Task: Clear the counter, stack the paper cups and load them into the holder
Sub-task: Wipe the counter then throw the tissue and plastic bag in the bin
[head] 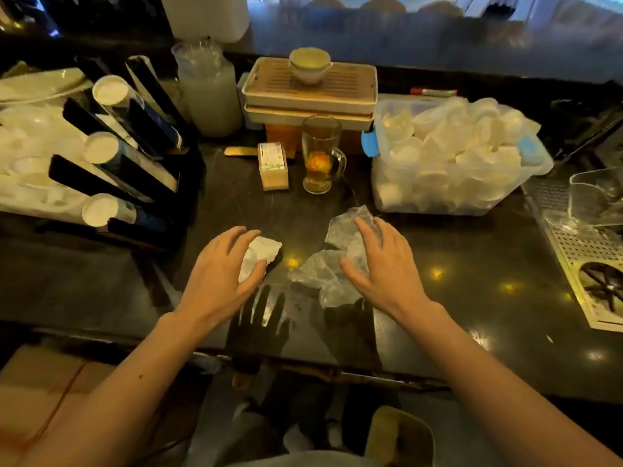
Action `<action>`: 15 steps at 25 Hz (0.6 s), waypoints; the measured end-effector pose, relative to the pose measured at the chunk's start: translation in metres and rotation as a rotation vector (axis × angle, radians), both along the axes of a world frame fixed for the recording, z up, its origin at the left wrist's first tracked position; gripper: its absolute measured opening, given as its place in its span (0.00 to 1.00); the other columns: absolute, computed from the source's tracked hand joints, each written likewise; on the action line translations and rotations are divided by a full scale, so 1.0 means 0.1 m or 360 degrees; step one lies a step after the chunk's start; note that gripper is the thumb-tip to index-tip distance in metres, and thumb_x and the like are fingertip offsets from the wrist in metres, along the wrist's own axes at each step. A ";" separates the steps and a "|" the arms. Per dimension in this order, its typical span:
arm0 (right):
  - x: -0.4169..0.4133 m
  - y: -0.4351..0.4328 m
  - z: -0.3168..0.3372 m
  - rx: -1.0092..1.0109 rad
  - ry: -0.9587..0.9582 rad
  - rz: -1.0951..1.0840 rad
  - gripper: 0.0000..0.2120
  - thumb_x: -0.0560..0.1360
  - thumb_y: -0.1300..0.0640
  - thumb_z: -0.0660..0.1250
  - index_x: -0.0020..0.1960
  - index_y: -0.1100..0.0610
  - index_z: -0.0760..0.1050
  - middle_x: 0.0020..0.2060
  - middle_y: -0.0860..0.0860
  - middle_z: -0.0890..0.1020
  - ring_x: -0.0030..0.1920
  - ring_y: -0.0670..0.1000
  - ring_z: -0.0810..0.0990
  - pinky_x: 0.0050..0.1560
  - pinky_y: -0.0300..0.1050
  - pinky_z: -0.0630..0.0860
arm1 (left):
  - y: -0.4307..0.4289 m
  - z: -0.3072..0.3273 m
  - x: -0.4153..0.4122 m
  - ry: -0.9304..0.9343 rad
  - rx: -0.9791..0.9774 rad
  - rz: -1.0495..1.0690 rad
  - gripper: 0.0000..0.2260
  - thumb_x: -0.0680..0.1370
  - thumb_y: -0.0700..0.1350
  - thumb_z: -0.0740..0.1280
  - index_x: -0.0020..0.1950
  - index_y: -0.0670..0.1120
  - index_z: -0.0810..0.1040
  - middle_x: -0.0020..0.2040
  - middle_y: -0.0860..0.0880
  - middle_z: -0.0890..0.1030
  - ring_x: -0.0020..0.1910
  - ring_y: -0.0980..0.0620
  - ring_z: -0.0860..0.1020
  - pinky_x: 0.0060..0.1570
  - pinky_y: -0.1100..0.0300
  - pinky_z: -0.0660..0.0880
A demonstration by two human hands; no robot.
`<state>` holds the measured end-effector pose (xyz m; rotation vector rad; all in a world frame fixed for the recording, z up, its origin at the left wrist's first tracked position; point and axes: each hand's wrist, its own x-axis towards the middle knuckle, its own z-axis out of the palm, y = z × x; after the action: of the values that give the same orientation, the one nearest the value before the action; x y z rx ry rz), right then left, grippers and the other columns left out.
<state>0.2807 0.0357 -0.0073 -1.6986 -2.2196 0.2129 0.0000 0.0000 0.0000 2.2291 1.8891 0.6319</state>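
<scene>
On the dark counter (455, 264) my left hand (222, 267) closes over a crumpled white tissue (261, 252), thumb under its near edge. My right hand (374, 261) lies with spread fingers on a crumpled clear plastic wrapper (323, 274) just right of centre. A black cup holder (135, 170) stands at the left, with stacks of white paper cups (109, 91) lying in its slanted slots. A clear plastic bin (455, 160) heaped with white cups sits at the right.
A glass mug of tea (320, 156) and a small box (272, 165) stand behind my hands. Stacked trays with bowls (310, 85) and a plastic jar (209, 89) line the back. A metal drip tray (590, 251) lies at the right edge.
</scene>
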 end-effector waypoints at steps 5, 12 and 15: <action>-0.11 0.19 -0.36 -0.0329 -0.0183 -0.0050 0.47 0.70 0.30 0.65 0.79 0.44 0.46 0.78 0.61 0.55 0.77 0.63 0.53 0.73 0.64 0.59 | 0.20 -0.38 -0.20 0.0031 -0.0303 -0.0010 0.26 0.78 0.47 0.67 0.75 0.51 0.65 0.73 0.46 0.66 0.71 0.43 0.67 0.63 0.48 0.71; -0.21 0.47 -0.43 -0.0632 -0.0369 -0.0227 0.55 0.65 0.31 0.73 0.78 0.38 0.40 0.79 0.58 0.42 0.79 0.61 0.42 0.74 0.66 0.54 | 0.64 -0.51 -0.45 0.0154 -0.0684 -0.0282 0.33 0.77 0.44 0.70 0.77 0.59 0.59 0.78 0.48 0.57 0.73 0.43 0.64 0.62 0.43 0.73; -0.19 0.50 -0.45 -0.0715 -0.0427 -0.0272 0.55 0.65 0.33 0.74 0.77 0.35 0.39 0.79 0.55 0.41 0.79 0.62 0.42 0.74 0.67 0.55 | 0.74 -0.57 -0.47 0.0132 -0.0753 -0.0418 0.33 0.77 0.42 0.69 0.77 0.60 0.59 0.78 0.49 0.57 0.72 0.44 0.65 0.61 0.43 0.73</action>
<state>0.2613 0.0859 -0.0519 -2.2598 -2.3198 0.4987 -0.0472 0.0743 -0.0570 2.1484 1.5330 0.0420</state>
